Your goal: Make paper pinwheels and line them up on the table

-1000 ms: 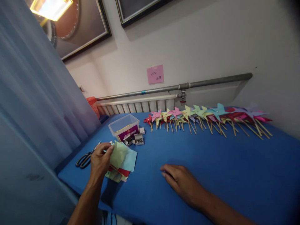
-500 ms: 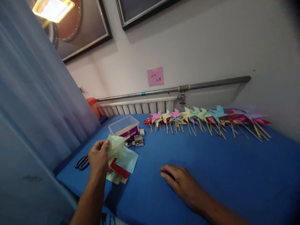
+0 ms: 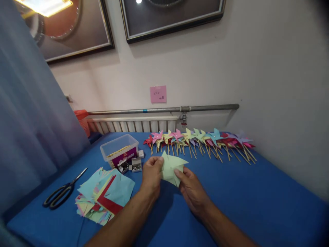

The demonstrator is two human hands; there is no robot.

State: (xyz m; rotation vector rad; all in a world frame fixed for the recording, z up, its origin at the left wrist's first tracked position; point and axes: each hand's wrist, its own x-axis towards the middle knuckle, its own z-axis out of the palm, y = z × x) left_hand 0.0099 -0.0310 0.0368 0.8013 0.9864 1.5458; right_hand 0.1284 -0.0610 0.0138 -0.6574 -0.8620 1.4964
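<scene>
A pale green paper sheet [image 3: 171,168] with cut, pointed corners is held up over the blue table cover [image 3: 231,199]. My left hand [image 3: 152,175] pinches its left side between thumb and fingers. On the right, my right hand [image 3: 191,188] grips the lower right part, its thumb on the front. Left of my hands lies a loose pile of coloured paper sheets [image 3: 123,190], blue, red, yellow and green. Beyond the pile, small open boxes of metal pins [image 3: 136,165] sit beside a clear plastic tub [image 3: 119,140] holding thin sticks.
Black-handled scissors [image 3: 63,193] lie at the left, blades pointing away. A long row of paper pinwheels [image 3: 197,137] on sticks runs along the back. Behind are a radiator [image 3: 133,125], a metal pipe [image 3: 161,110] and a red basket [image 3: 82,121]. A blue curtain [image 3: 38,120] hangs at the left.
My left hand has carried the green paper right, away from the pile. My right hand has come off the table area and taken hold of the paper's right side. The view has shifted.
</scene>
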